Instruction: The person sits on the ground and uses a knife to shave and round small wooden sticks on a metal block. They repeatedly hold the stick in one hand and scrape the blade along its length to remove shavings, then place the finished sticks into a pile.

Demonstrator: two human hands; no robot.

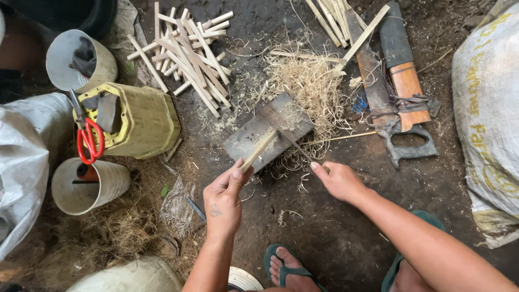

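Two bare hands are seen from the head camera, low over a dirt floor [324, 238]; the left hand [224, 197] is closed on a thin bamboo strip [258, 150], its grip pinching the near end between thumb and fingers, while the far end is rested on a flat grey block [254, 135]. The right hand [338, 179] is shut around a slim blade [294, 145] (its handle is hidden in the fist), and the blade is laid across the strip on the block. Pale shavings [311, 86] are heaped just beyond the block; a pile of cut sticks [189, 54] lies further left; a handsaw [389, 113] lies to the right. A yellow woven basket [146, 119] holding red scissors [89, 139] stands at left, between two pale cups [105, 184].
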